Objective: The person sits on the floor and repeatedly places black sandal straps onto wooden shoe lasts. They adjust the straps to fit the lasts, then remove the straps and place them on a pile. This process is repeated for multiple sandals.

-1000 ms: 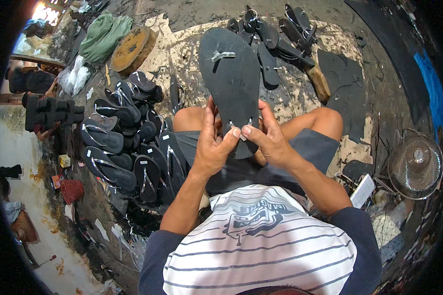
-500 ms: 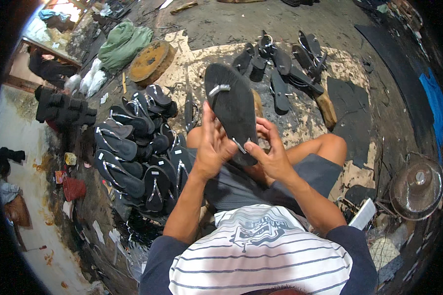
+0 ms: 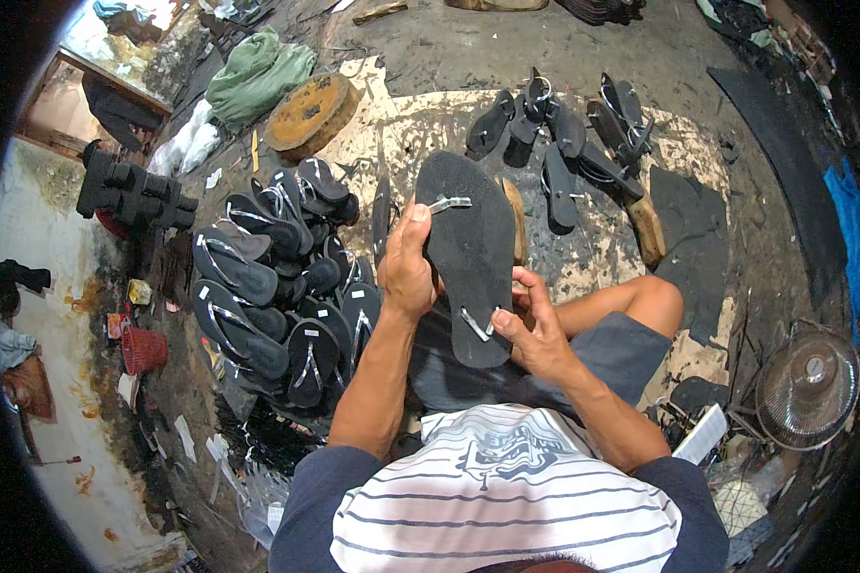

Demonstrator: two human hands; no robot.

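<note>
A workshop floor (image 3: 717, 86) of bare, stained ground is seen from above, with worn sheeting (image 3: 420, 115) spread across its middle. To the person's left, a large heap of finished black sandals (image 3: 277, 277) with pale straps is piled; a smaller group of black sandals (image 3: 564, 134) is scattered farther ahead on the sheeting. A round wooden block (image 3: 308, 110) is set beyond the heap, beside a bundle of green cloth (image 3: 258, 72), and a small fan (image 3: 807, 387) is stood at the person's right.

At the centre, above the knees, a black sandal sole (image 3: 468, 253) is held up with its underside toward the camera. Its upper edge is gripped by the left hand (image 3: 406, 272), the thumb pressed beside the grey strap end (image 3: 449, 202) that pokes through near the toe. The lower end is pinched by the right hand (image 3: 535, 329), fingers closed around the sole's edge beside a second grey strap end (image 3: 475, 325) near the heel.

The sole is judged to be light, flat and flexible, likely rubber or foam, easily bent but not fragile. It is best taken by its edges, as here, with the strap ends left free; the thin straps are judged soft and liable to slip from the fingers.
</note>
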